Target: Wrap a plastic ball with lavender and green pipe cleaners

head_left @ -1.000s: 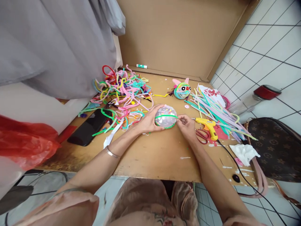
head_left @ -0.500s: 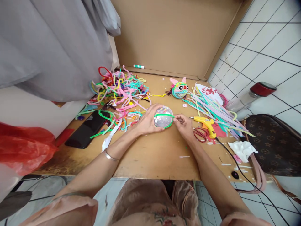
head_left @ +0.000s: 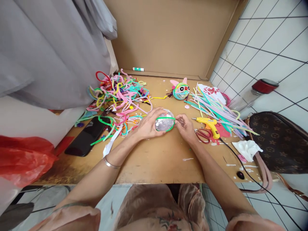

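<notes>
A clear ball (head_left: pixel 165 123) with pale flecks inside is held just above the wooden table (head_left: pixel 154 160). My left hand (head_left: pixel 149 124) wraps round its left side, thumb below and fingers over the top. Across the ball's front and along its lower right edge runs a green pipe cleaner (head_left: pixel 166 118). At the ball's right side, my right hand (head_left: pixel 184 125) pinches the green pipe cleaner between thumb and fingertips. Behind the ball stands a decorated ball (head_left: pixel 181 91) with pink ears, eyes and a red nose.
Tangled pipe cleaners (head_left: pixel 122 93) and a black phone (head_left: pixel 84 137) lie left. Rightward are a yellow glue gun (head_left: pixel 209 125) with its cord, red-handled scissors (head_left: pixel 203 136), straight pipe cleaners (head_left: pixel 216 112), a white tissue (head_left: pixel 247 149), a lidded bottle (head_left: pixel 264 86) and a brown bag (head_left: pixel 279 141).
The whole view has shifted slightly, so most things appear a little further left. Both hands keep their hold on the ball and the green pipe cleaner, with little other change.
</notes>
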A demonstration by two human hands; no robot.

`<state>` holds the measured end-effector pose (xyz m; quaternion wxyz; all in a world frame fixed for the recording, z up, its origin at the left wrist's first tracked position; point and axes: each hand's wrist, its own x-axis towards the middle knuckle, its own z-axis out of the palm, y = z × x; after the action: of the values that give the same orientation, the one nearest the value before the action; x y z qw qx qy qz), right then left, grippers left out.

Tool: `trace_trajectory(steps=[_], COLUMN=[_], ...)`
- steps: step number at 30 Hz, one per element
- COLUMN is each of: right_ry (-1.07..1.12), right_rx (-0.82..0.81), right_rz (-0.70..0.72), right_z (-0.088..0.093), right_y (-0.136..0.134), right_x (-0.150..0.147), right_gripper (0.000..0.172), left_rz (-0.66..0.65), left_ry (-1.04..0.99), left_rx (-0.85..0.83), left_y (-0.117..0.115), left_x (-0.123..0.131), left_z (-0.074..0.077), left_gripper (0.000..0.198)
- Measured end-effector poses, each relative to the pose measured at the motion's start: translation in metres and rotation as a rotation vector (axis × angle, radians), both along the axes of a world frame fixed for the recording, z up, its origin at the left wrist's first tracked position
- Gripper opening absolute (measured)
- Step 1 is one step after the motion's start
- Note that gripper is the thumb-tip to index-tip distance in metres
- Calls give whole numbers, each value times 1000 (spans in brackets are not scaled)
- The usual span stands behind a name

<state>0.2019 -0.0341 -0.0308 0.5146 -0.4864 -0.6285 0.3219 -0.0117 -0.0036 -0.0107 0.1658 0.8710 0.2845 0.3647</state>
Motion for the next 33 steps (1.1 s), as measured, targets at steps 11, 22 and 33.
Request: trace_trajectory(steps=[11,22,33], right_ry=[-263,-42,98], right_rx=[78,-28,-105], right_rz=[16,-8,59], right_z=[15,3,1], right_y=[-9,-2,0], right_x=[2,0,-2], right_gripper=[11,21,27], left_rz=[-29,-39,-66], left_ry=[21,80,158], left_rx=[-5,55,185], left_y=[0,-2,-2], left_x=[-4,-6,-10], left_z=[5,5,10], left_gripper=[72,74,67])
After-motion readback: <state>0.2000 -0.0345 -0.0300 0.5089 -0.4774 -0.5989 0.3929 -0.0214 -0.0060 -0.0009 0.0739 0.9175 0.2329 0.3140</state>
